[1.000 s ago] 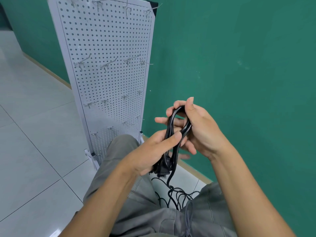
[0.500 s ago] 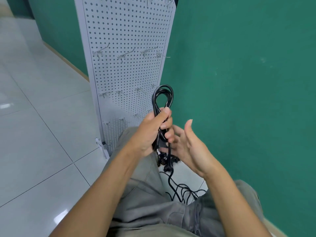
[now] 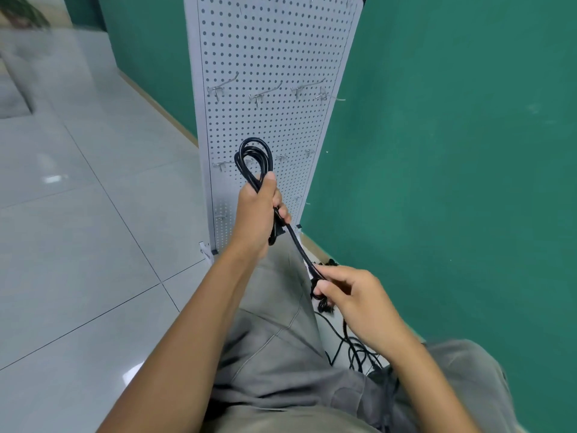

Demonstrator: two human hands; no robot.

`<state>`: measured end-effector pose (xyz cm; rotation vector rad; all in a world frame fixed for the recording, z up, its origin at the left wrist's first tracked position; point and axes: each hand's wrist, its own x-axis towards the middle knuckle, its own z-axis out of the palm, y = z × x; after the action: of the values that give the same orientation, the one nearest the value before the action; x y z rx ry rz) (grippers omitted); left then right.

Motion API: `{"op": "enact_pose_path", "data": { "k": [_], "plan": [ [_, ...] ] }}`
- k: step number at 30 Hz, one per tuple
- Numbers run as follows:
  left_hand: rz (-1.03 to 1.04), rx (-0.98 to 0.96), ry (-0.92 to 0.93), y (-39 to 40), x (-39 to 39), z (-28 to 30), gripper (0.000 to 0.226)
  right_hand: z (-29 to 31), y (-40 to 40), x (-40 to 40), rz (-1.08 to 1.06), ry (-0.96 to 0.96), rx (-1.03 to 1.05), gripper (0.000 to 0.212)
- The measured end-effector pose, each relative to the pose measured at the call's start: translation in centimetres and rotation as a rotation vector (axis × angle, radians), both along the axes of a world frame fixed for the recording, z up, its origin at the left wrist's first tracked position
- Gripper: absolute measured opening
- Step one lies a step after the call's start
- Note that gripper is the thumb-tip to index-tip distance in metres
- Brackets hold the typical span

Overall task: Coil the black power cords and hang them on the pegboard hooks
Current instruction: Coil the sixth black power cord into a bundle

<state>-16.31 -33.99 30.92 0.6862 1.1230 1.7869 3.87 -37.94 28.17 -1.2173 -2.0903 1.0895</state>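
Green wall point(image 3: 452, 135) and grey tiled floor point(image 3: 78, 245) frame the pegboard point(image 3: 268, 51). Left hand point(image 3: 259, 214) grips the coiled cord point(image 3: 254, 164); right hand point(image 3: 352, 295), previously open, now pinches its tail lower down.

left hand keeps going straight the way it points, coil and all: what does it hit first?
Probably the pegboard: the left hand aims the coiled cord up at its lower hooks. Depth unclear; the loop may already overlap one.

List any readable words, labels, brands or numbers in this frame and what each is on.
None can be read. The pegboard, the coiled black power cord in the left hand, the cord end pinched by the right hand and the green wall show no legible print.
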Motion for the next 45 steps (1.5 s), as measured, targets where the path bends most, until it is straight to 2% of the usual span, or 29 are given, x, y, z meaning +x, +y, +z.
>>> {"op": "enact_pose_path", "data": {
  "k": [5, 10, 13, 15, 19, 23, 25, 28, 31, 33, 36, 39, 42, 45],
  "plan": [
    [-0.003, -0.047, 0.202, 0.5, 1.2, -1.1, 0.035, 2.7, -0.2, 0.3, 0.045, -0.091, 0.169, 0.029],
    [-0.115, -0.036, 0.333, -0.4, 3.6, -1.1, 0.033, 6.3, 0.7, 0.6, -0.042, 0.011, 0.258, 0.024],
    [-0.222, -0.030, 0.346, -1.0, 5.7, -0.9, 0.031, 8.1, 1.5, 0.8, -0.065, 0.024, 0.236, 0.020],
    [-0.317, -0.017, 0.279, -1.4, 6.9, -0.7, 0.029, 8.8, 2.0, 0.9, -0.129, 0.030, 0.215, 0.017],
    [-0.447, -0.013, 0.154, -1.9, 8.0, -0.4, 0.034, 9.0, 2.9, 1.5, -0.274, -0.029, 0.232, 0.037],
    [-0.543, 0.001, 0.181, -2.2, 8.0, 0.0, 0.046, 9.2, 2.8, 1.8, -0.348, -0.025, 0.243, 0.051],
    [-0.586, 0.034, 0.131, -2.4, 7.7, 0.4, 0.047, 9.1, 2.8, 1.9, -0.389, -0.020, 0.244, 0.053],
    [-0.688, 0.109, -0.043, -2.5, 7.3, 0.7, 0.031, 8.5, 2.9, 2.0, -0.379, 0.112, 0.120, 0.045],
    [-0.765, 0.128, -0.233, -2.3, 6.9, 0.8, 0.019, 7.4, 3.0, 2.2, -0.273, 0.368, -0.079, 0.021],
    [-0.796, 0.157, -0.301, -2.2, 6.3, 1.1, 0.016, 6.5, 2.8, 2.8, -0.230, 0.435, -0.134, 0.009],
    [-0.791, 0.177, -0.339, -2.1, 5.1, 1.6, 0.014, 5.1, 2.1, 3.8, -0.245, 0.484, -0.199, 0.009],
    [-0.750, 0.147, -0.214, -2.2, 4.9, 1.7, 0.021, 4.7, 1.6, 4.0, -0.307, 0.554, -0.200, 0.015],
    [-0.727, 0.111, 0.090, -2.5, 5.7, 2.0, 0.032, 5.1, 1.5, 4.0, -0.336, 0.743, -0.237, 0.015],
    [-0.758, 0.140, 0.340, -3.2, 6.8, 2.7, 0.040, 6.0, 1.1, 3.7, -0.299, 0.850, -0.281, 0.012]
  ]
}}
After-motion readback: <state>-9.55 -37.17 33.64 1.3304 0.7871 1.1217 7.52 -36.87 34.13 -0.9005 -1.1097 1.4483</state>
